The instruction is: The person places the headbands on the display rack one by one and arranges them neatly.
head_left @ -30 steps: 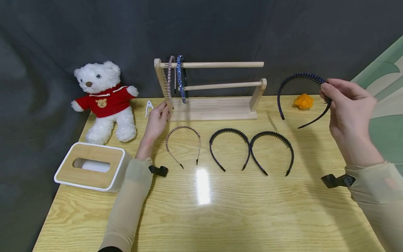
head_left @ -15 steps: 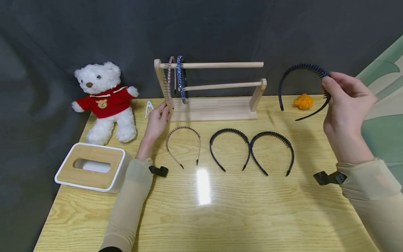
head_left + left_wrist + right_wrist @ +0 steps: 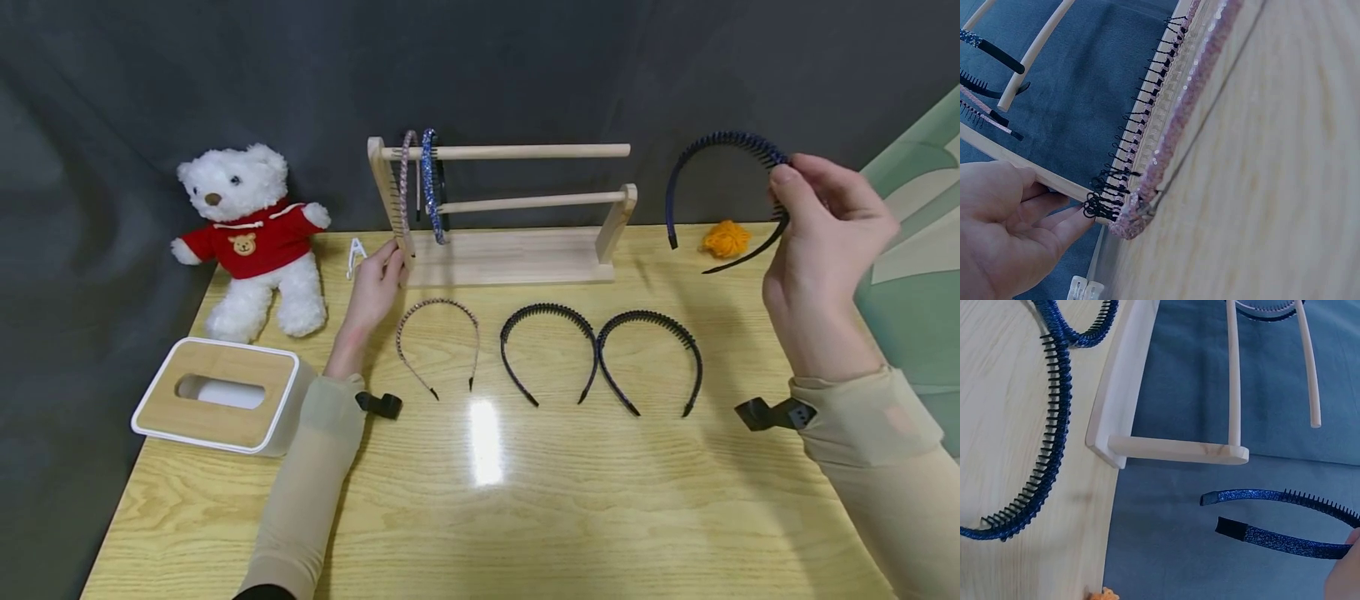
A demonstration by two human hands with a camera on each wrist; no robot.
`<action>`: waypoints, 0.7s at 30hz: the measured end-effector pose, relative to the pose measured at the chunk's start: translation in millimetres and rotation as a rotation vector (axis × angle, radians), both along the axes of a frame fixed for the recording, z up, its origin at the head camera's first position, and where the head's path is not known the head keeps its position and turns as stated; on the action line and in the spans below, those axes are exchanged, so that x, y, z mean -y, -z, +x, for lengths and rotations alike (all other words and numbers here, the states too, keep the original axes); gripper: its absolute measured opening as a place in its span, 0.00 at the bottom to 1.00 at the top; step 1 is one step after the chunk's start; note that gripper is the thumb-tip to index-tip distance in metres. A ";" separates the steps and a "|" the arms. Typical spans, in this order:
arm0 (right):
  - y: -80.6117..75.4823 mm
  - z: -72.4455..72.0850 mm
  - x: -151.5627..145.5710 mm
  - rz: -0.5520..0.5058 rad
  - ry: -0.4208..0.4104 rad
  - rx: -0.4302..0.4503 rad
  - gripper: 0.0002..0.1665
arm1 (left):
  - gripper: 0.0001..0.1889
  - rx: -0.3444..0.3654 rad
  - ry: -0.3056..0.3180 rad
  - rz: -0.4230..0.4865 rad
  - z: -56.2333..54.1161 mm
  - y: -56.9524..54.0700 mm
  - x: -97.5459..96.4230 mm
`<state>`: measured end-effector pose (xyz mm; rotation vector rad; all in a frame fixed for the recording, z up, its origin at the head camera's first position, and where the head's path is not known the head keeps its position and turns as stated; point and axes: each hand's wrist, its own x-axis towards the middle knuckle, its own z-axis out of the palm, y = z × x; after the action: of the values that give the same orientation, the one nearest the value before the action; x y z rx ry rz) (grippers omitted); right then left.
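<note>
My right hand pinches a dark blue toothed headband by its right side, in the air right of the wooden rack. In the right wrist view this headband has its ends toward the rack's short upright. My left hand holds the lower left end of the rack, fingers around the base edge. A pink headband and a glittery blue headband hang at the left of the rack's upper bar. On the table lie a pink headband and two dark toothed headbands touching each other.
A white teddy bear in a red sweater sits at the left. A tissue box with a wooden lid stands before it. A small white clip lies by my left hand. An orange fluffy ball rests right of the rack.
My right hand has lifted the dark blue headband higher and shifted slightly left. My left hand stays at the rack.
</note>
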<state>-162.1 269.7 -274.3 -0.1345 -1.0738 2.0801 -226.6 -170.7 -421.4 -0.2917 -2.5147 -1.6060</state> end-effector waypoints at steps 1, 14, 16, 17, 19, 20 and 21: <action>-1.0 -0.4 1.1 0.000 0.002 -0.002 0.14 | 0.19 0.001 -0.001 0.001 0.1 -0.3 -0.1; -13.9 -2.3 18.5 0.039 0.073 -0.013 0.13 | 0.18 -0.013 0.007 0.002 -1.1 0.5 -1.0; -16.2 -2.6 20.3 0.038 0.079 -0.017 0.12 | 0.18 -0.014 0.010 -0.006 -1.1 0.5 -1.2; -17.3 -2.7 21.2 0.039 0.082 -0.018 0.12 | 0.18 -0.014 0.008 -0.007 -1.1 0.7 -1.1; -19.7 -2.9 23.2 0.035 0.086 -0.022 0.12 | 0.18 -0.016 0.004 -0.015 -0.8 0.7 -0.9; -20.7 -3.0 24.2 0.032 0.088 -0.024 0.12 | 0.17 -0.016 0.001 -0.018 -0.6 0.6 -0.8; -21.7 -3.2 25.2 0.028 0.089 -0.027 0.12 | 0.17 -0.017 -0.002 -0.020 -0.4 0.7 -0.6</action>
<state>-165.3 244.5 -252.7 -0.1378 -1.0615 1.9818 -227.0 -170.2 -422.1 -0.3037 -2.5191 -1.5724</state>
